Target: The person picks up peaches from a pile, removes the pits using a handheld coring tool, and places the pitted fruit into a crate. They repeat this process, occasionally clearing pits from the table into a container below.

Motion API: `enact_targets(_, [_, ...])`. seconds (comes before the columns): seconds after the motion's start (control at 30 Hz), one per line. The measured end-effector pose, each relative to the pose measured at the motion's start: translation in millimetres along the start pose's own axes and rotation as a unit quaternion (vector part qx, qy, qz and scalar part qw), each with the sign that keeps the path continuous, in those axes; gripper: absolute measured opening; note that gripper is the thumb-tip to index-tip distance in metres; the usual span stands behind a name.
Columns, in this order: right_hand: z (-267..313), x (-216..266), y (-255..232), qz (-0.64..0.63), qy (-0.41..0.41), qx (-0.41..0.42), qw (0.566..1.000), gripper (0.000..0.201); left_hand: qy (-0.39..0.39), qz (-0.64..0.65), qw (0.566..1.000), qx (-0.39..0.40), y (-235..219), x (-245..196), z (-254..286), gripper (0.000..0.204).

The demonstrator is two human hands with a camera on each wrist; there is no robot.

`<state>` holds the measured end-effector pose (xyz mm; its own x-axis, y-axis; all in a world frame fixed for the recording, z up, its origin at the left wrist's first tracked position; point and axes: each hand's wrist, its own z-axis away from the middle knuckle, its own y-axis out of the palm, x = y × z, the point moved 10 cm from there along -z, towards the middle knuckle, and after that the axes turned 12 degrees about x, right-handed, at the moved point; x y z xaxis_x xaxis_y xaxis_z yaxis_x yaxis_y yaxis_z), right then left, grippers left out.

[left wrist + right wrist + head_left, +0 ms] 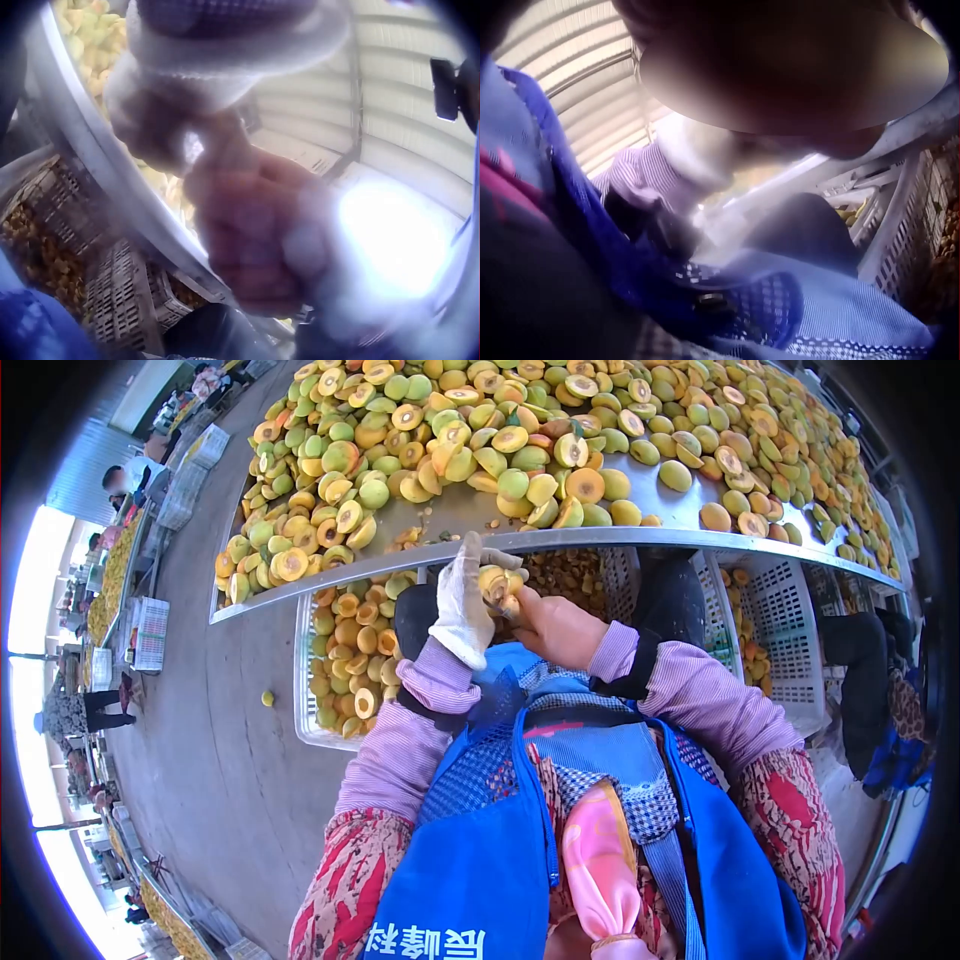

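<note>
In the head view my left hand (462, 605), in a white glove, holds a peach half (498, 580) with its cut face showing. My bare right hand (565, 630) is curled close against the fruit. Its thumb and fingertips grip what looks like a small pitting tool (509, 605), mostly hidden by fruit and fist. Both hands meet in front of the table's near edge, above my lap. The left wrist view shows the white glove (180, 94) beside the blurred bare right hand (255, 232). Dark and blurred, the right hand (780, 67) fills the top of the right wrist view.
Halved peaches (400, 430) heap over a metal table (455, 510) with a raised rim (560, 538). Below stand a white crate of pitted halves (350, 735), a basket with brown scraps (565, 575) and more crates (790, 610). Other people work along tables at left.
</note>
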<state>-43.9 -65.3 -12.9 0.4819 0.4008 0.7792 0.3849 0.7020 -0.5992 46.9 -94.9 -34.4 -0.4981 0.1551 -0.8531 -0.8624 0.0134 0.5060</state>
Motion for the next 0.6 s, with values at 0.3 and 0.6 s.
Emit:
enact_targets(0.3, [-11,-27,18,0.012,0.056,-0.106,0.993,0.027,0.016,0.307,0.939,-0.155,-38,55,-7,0.044])
enact_targets(0.6, [-34,-90,62,0.144,0.038,0.008,0.989,0.031,0.162,0.443,0.872,-0.127,-116,34,-13,0.024])
